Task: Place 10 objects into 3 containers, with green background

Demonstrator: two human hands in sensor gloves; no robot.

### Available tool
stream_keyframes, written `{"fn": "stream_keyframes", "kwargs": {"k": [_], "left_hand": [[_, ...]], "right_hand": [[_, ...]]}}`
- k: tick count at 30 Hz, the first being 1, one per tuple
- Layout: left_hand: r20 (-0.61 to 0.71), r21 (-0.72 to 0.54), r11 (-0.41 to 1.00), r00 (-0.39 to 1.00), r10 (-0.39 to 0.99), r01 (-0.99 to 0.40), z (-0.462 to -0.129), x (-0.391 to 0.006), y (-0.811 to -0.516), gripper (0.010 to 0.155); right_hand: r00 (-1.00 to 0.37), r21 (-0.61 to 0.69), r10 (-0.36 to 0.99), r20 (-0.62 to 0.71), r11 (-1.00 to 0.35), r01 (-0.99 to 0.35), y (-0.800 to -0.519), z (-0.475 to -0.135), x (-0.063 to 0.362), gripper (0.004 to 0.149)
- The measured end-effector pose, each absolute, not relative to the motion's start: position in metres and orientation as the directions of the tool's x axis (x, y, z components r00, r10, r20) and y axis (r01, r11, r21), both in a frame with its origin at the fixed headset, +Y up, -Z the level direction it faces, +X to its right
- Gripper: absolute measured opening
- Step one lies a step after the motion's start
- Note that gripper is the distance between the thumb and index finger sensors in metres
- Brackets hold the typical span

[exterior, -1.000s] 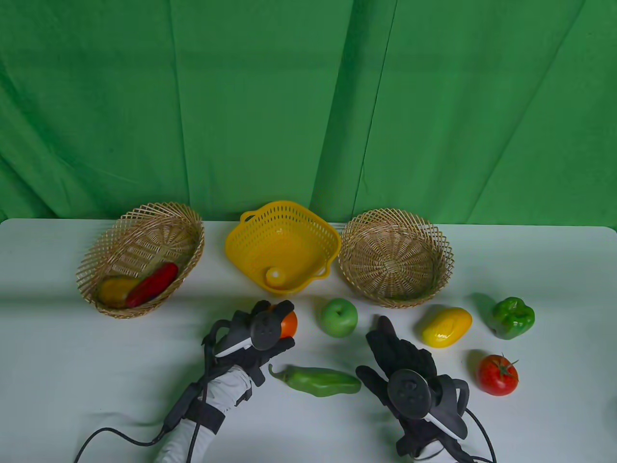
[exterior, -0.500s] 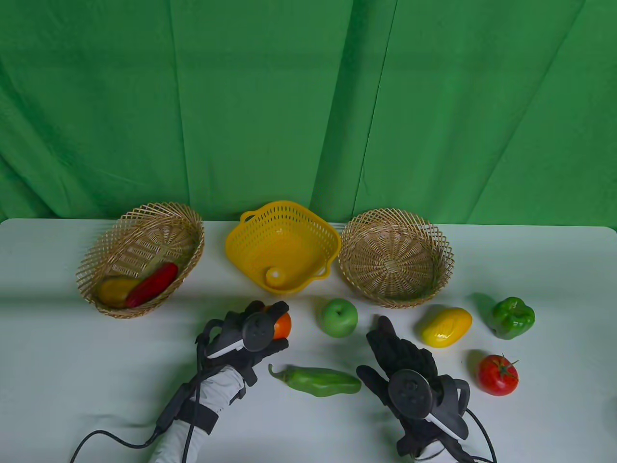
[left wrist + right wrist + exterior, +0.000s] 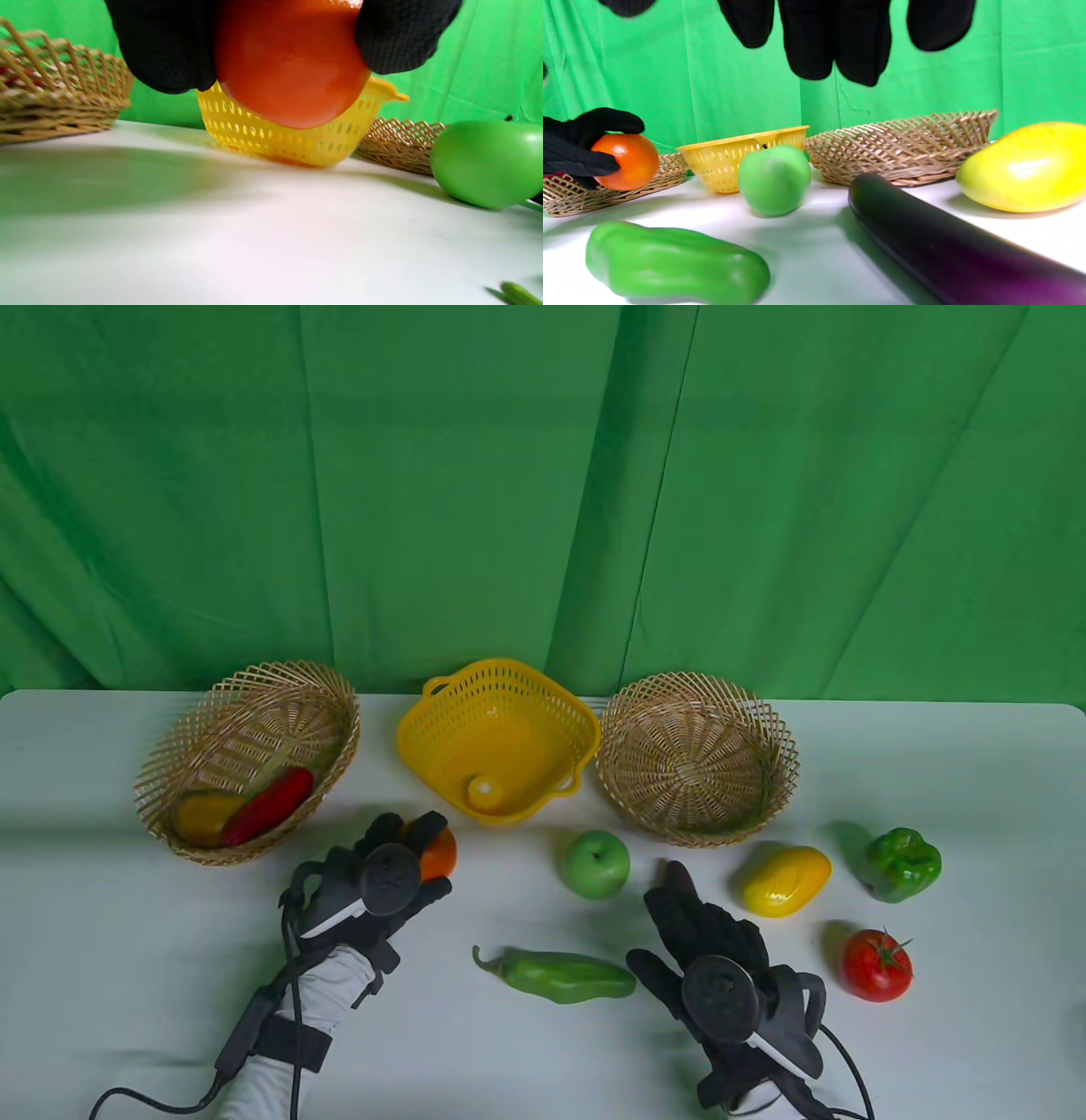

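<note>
My left hand [image 3: 424, 861] grips an orange [image 3: 441, 853] and holds it just above the table, in front of the gap between the left wicker basket [image 3: 254, 683] and the yellow plastic basket [image 3: 509, 704]. In the left wrist view the orange [image 3: 288, 63] sits between my black fingers [image 3: 169, 46]. My right hand [image 3: 657, 912] is open and empty, palm down over a purple eggplant [image 3: 946, 245] that it hides in the table view. The right wicker basket [image 3: 696, 763] is empty.
The left basket holds a red pepper [image 3: 267, 806] and a yellow-brown fruit [image 3: 204, 814]. The yellow basket holds a pale ball [image 3: 485, 793]. On the table lie a green apple [image 3: 597, 863], a long green pepper [image 3: 556, 976], a mango [image 3: 786, 881], a bell pepper [image 3: 901, 865] and a tomato [image 3: 876, 965].
My left hand has moved left and slightly away from me with the orange, toward the left wicker basket. The right hand has not moved.
</note>
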State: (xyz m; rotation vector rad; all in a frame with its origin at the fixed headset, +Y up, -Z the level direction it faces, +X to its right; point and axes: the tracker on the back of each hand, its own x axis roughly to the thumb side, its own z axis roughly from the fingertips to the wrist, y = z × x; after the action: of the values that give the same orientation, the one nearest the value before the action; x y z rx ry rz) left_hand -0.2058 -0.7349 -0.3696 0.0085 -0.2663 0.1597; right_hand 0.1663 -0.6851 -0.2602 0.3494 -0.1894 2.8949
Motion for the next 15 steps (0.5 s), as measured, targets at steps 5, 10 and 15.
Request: {"fn": "stream_keyframes", "kwargs": {"k": [5, 10, 15], "left_hand": [[0.179, 0.07, 0.977, 0.966, 0.185, -0.2, -0.363, -0.25, -0.715, 0.082], [0.05, 0.146, 0.968, 0.979, 0.199, -0.204, -0.362, -0.297, -0.692, 0.082], [-0.081, 0.168, 0.97, 0.978, 0.19, -0.174, -0.367, -0.329, -0.683, 0.082]], "right_hand": [[-0.949, -0.097, 0.201, 0.243, -0.968, -0.23, -0.685, -0.26, 0.167, 0.072], [-0.951, -0.095, 0.196, 0.241, -0.97, -0.224, -0.685, -0.26, 0.166, 0.072], [-0.951, -0.096, 0.197, 0.238, -0.97, -0.225, -0.685, -0.26, 0.167, 0.072]]}}
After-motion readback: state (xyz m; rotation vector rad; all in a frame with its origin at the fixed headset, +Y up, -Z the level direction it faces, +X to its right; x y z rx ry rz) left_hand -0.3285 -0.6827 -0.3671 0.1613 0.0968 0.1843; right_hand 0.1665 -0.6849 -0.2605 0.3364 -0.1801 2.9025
